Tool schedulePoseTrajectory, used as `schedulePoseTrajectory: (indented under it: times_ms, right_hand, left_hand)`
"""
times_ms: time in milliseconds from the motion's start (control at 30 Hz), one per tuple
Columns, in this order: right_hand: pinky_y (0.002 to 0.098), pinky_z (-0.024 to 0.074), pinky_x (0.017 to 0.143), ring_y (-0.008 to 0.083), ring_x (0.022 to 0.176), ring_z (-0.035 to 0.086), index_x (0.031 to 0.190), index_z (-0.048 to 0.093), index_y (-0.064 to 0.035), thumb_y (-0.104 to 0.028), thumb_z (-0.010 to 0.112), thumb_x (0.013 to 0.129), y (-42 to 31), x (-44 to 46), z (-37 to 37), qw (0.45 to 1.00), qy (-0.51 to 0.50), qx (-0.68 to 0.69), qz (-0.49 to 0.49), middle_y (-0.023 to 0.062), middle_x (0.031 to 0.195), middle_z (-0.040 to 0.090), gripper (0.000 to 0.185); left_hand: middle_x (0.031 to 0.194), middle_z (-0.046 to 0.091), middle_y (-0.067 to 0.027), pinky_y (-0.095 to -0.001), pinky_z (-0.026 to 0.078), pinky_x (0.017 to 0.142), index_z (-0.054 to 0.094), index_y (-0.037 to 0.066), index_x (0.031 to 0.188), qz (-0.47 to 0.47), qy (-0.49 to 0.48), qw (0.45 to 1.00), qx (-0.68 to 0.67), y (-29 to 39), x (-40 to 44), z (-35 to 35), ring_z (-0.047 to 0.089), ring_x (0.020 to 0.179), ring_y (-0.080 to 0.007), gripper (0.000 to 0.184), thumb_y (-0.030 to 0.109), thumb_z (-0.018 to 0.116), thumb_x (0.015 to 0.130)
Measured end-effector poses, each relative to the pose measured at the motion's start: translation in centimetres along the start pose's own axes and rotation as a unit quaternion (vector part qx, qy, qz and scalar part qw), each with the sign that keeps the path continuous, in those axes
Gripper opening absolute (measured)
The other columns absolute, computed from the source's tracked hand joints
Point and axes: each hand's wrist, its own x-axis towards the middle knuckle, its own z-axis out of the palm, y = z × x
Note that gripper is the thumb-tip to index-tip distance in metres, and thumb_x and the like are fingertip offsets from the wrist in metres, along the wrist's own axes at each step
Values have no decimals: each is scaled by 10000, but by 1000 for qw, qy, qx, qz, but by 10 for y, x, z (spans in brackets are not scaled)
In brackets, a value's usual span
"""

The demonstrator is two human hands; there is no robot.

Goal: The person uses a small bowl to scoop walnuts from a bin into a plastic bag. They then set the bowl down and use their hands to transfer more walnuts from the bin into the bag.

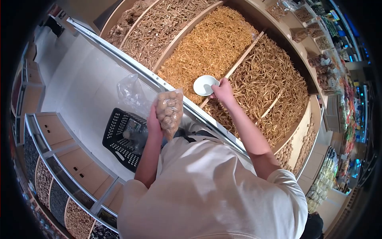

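My left hand [154,120] is closed around a clear plastic bag [170,110] filled with round tan pieces, in front of the bin's edge. What the pieces are I cannot tell. In my right hand [224,91] is a shallow white bowl [205,85], gripped by its right rim. The bowl is over the near corner of a compartment of orange-yellow dried strands [211,40], close to the wooden divider [246,53]. Right of that divider lie brown dried strips [270,79], beneath my right forearm.
A black perforated basket [112,129] with clear plastic inside is at left, below the bin. Another clear bag [133,93] shows above it. Twig-like brown goods [159,30] fill a farther compartment. Packaged goods [324,71] line the right side. Wooden cabinets [75,157] stand lower left.
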Motion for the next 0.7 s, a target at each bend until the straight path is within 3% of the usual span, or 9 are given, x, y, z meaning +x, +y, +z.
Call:
schedulePoseTrajectory:
  times_ms: [133, 167, 200, 267, 300, 367, 500, 567, 700]
  right_hand:
    - [291, 500, 395, 196, 516, 639, 900, 396, 14, -20, 584, 825, 2, 2, 22, 999, -7, -40, 28, 158, 782, 586, 206]
    - [300, 565, 468, 229, 558, 659, 965, 440, 54, -35, 614, 799, 6, 8, 26, 998, -11, -28, 47, 221, 896, 614, 257]
    - [300, 565, 468, 229, 558, 659, 965, 440, 54, -35, 614, 799, 8, 10, 29, 998, -13, -28, 48, 221, 896, 614, 257]
    - [290, 600, 526, 281, 640, 675, 1034, 456, 111, -3, 561, 821, 11, 16, 37, 987, -3, 100, 125, 243, 928, 613, 263]
    - [290, 600, 526, 281, 640, 675, 1034, 456, 111, -3, 561, 821, 13, 20, 39, 987, -4, 100, 125, 243, 928, 613, 263]
    - [277, 625, 600, 305, 767, 682, 1127, 427, 151, 15, 479, 884, 16, 27, 44, 955, -52, 223, 188, 231, 953, 583, 283]
    - [280, 629, 680, 339, 925, 651, 1209, 405, 153, 11, 448, 913, 20, 31, 57, 930, -16, 311, 195, 250, 1088, 544, 331]
    - [316, 637, 714, 366, 1027, 609, 1227, 417, 155, 25, 431, 914, 17, 34, 60, 881, -4, 407, 239, 256, 1199, 501, 339]
    - [335, 628, 775, 370, 1075, 585, 1225, 422, 143, 20, 413, 923, 16, 37, 72, 876, 5, 431, 217, 240, 1225, 490, 326]
  left_hand:
    - [1242, 575, -114, -309, 525, 890, 470, 8, 1334, 13, -8, 1000, 13, 4, -3, 2, 610, 1067, -179, 481, 357, 333, 1033]
    - [1246, 573, -110, -310, 523, 894, 469, 13, 1337, 19, -14, 1000, 13, 4, -5, 2, 606, 1075, -179, 476, 354, 331, 1035]
    - [1246, 573, -110, -310, 523, 894, 469, 13, 1337, 19, -12, 1000, 13, 3, -7, 1, 606, 1075, -179, 476, 354, 331, 1035]
    - [1252, 571, -105, -318, 519, 904, 465, 21, 1342, 15, -20, 1000, -8, 3, -10, 1, 601, 1086, -185, 472, 354, 327, 1037]
    - [1252, 571, -105, -318, 519, 904, 465, 21, 1342, 16, -19, 1000, -8, 3, -11, 0, 601, 1086, -185, 472, 354, 327, 1037]
    - [1254, 569, -115, -330, 517, 913, 458, 15, 1346, 15, -2, 1000, -12, 3, -14, -2, 602, 1091, -198, 481, 359, 328, 1037]
    - [1257, 567, -124, -342, 518, 917, 454, 5, 1347, 17, 1, 1000, -1, 5, -19, -6, 604, 1094, -210, 488, 359, 328, 1036]
    - [1257, 567, -132, -346, 522, 914, 452, -3, 1346, 17, 0, 1000, -19, 5, -23, -7, 607, 1093, -216, 494, 361, 332, 1034]
    - [1256, 568, -132, -347, 523, 912, 452, 1, 1347, 10, 22, 1000, -17, 8, -24, -11, 608, 1089, -217, 493, 362, 329, 1035]
